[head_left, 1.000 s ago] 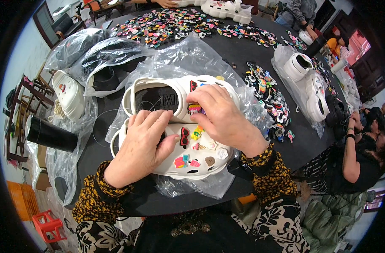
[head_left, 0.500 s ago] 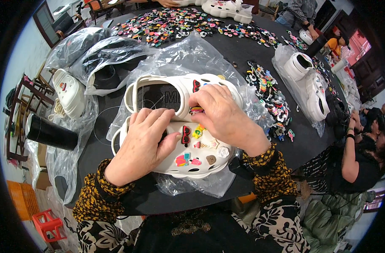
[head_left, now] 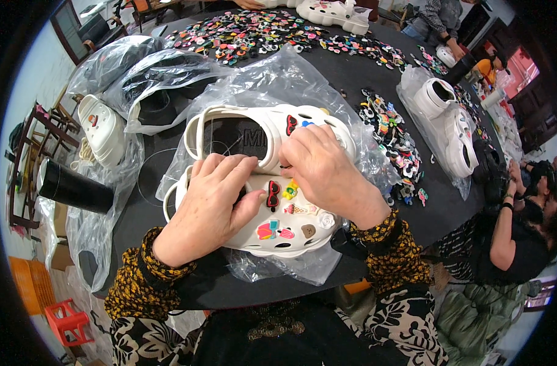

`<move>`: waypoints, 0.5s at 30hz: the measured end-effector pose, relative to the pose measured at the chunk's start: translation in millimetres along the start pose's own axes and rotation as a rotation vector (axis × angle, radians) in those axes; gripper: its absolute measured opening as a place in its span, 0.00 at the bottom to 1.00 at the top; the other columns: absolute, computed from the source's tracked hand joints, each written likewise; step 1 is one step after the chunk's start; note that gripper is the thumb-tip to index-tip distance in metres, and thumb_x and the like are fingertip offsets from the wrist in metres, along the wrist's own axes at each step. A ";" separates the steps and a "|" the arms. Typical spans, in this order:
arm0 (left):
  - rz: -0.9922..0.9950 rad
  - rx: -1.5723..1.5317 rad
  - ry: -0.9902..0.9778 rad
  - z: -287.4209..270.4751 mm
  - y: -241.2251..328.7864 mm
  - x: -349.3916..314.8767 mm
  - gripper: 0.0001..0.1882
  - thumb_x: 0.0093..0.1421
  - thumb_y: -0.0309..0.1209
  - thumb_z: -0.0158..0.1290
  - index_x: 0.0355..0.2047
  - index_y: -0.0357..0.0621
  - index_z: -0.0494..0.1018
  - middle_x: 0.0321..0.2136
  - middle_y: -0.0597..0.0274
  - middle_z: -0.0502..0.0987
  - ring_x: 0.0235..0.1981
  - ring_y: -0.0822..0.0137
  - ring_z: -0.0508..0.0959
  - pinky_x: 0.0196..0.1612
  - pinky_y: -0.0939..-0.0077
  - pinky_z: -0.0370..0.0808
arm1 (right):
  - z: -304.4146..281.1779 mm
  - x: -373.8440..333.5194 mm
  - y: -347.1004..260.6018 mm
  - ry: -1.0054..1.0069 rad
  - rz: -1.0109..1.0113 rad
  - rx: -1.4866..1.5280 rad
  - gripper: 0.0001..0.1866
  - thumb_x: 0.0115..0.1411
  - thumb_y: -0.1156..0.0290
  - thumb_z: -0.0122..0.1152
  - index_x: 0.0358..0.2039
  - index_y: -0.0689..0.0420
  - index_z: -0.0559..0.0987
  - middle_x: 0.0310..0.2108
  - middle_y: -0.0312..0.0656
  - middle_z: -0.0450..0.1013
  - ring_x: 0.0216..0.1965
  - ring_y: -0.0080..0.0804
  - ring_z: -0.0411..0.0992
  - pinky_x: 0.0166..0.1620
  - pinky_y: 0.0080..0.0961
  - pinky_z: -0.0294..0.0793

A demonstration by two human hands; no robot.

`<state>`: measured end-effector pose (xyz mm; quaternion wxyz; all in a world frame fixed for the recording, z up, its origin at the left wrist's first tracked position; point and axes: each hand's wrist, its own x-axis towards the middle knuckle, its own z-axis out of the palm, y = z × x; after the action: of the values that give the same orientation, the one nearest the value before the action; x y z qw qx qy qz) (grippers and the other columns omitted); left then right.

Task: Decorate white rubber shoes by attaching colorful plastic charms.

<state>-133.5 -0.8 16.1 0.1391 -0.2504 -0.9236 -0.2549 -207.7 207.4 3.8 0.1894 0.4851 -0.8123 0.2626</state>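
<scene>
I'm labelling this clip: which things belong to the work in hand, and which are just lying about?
Likely in use:
near clog
far clog
loose charms

Probably just lying about:
black cylinder
orange crate
red stool

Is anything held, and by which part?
Cannot tell: the left hand lies across the lower clog; the right hand, bunched over the upper clog, hides any hold.

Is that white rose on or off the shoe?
On. The white rose sits on the near clog, beside a brown charm; its back is hidden.
</scene>
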 end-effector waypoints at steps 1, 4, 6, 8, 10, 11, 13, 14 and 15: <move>-0.001 -0.001 -0.003 -0.1 -0.1 -0.1 0.20 0.56 0.32 0.56 0.47 0.35 0.69 0.41 0.52 0.74 0.42 0.52 0.71 0.49 0.61 0.65 | 0.6 -0.4 0.4 0.007 -0.016 -0.009 0.13 0.46 0.78 0.64 0.31 0.58 0.69 0.31 0.44 0.64 0.38 0.46 0.65 0.43 0.40 0.63; -0.002 0.001 -0.007 0.1 -0.5 -0.4 0.21 0.56 0.33 0.56 0.47 0.35 0.69 0.41 0.52 0.74 0.42 0.52 0.71 0.49 0.61 0.65 | 2.2 -1.0 1.3 0.026 -0.053 -0.029 0.12 0.46 0.78 0.62 0.31 0.58 0.69 0.31 0.44 0.64 0.37 0.46 0.65 0.44 0.40 0.64; -0.002 0.005 -0.008 0.4 -0.8 -0.3 0.21 0.56 0.33 0.56 0.48 0.35 0.69 0.41 0.52 0.74 0.42 0.52 0.71 0.49 0.61 0.65 | 2.1 -1.2 1.5 0.040 -0.073 -0.040 0.11 0.47 0.78 0.61 0.31 0.58 0.69 0.31 0.44 0.64 0.37 0.45 0.65 0.44 0.40 0.65; -0.002 0.009 -0.012 0.9 -1.0 -0.2 0.21 0.56 0.33 0.56 0.48 0.35 0.69 0.41 0.52 0.74 0.42 0.52 0.71 0.49 0.61 0.65 | 1.1 -1.7 0.7 0.011 -0.090 -0.058 0.09 0.49 0.78 0.59 0.30 0.58 0.70 0.31 0.44 0.63 0.37 0.44 0.65 0.44 0.38 0.66; 0.002 0.014 -0.007 1.1 -1.2 -0.3 0.21 0.56 0.33 0.56 0.48 0.35 0.69 0.41 0.52 0.74 0.42 0.52 0.71 0.49 0.61 0.65 | 0.6 -1.7 -0.6 0.003 -0.094 -0.073 0.08 0.49 0.78 0.58 0.30 0.58 0.70 0.31 0.44 0.63 0.37 0.44 0.65 0.44 0.38 0.66; 0.002 0.013 -0.012 1.1 -1.3 -0.4 0.21 0.56 0.33 0.56 0.48 0.35 0.69 0.41 0.52 0.74 0.42 0.53 0.71 0.49 0.61 0.65 | 0.3 -1.7 -1.1 0.001 -0.102 -0.088 0.07 0.50 0.78 0.57 0.30 0.59 0.70 0.31 0.44 0.63 0.37 0.44 0.65 0.44 0.37 0.66; 0.001 0.014 -0.016 0.9 -1.4 -0.6 0.21 0.56 0.33 0.56 0.48 0.35 0.69 0.41 0.52 0.74 0.42 0.53 0.71 0.49 0.61 0.65 | -0.5 -1.5 -1.5 -0.011 -0.108 -0.095 0.07 0.50 0.78 0.58 0.30 0.58 0.70 0.31 0.44 0.64 0.37 0.44 0.65 0.44 0.37 0.66; -0.003 0.003 -0.022 0.7 -1.4 -0.6 0.21 0.56 0.33 0.56 0.48 0.36 0.69 0.41 0.52 0.74 0.42 0.53 0.71 0.49 0.61 0.65 | -0.7 -1.5 -1.4 -0.023 -0.114 -0.101 0.08 0.50 0.78 0.58 0.31 0.58 0.70 0.32 0.44 0.64 0.37 0.44 0.65 0.44 0.38 0.66; -0.003 0.011 -0.021 0.4 -1.3 -0.5 0.21 0.56 0.33 0.56 0.48 0.36 0.69 0.41 0.52 0.74 0.42 0.53 0.71 0.49 0.61 0.65 | -0.8 -1.4 -1.3 -0.023 -0.115 -0.101 0.08 0.50 0.78 0.58 0.31 0.58 0.70 0.32 0.44 0.64 0.37 0.44 0.65 0.44 0.38 0.66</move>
<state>-133.8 -1.8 15.0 0.1304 -0.2509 -0.9267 -0.2476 -205.9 208.3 4.0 0.2191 0.5239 -0.7974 0.2042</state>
